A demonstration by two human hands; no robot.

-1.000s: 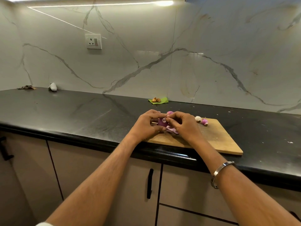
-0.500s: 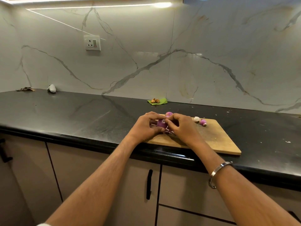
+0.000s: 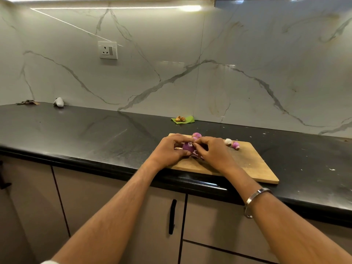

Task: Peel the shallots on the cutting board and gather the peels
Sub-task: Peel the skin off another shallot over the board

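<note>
Two hands (image 3: 167, 149) (image 3: 213, 153) around one shallot (image 3: 188, 146)

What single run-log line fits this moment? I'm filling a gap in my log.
left hand: holds purple shallot | right hand: pinches its skin | over wooden cutting board | peeling underway
</note>
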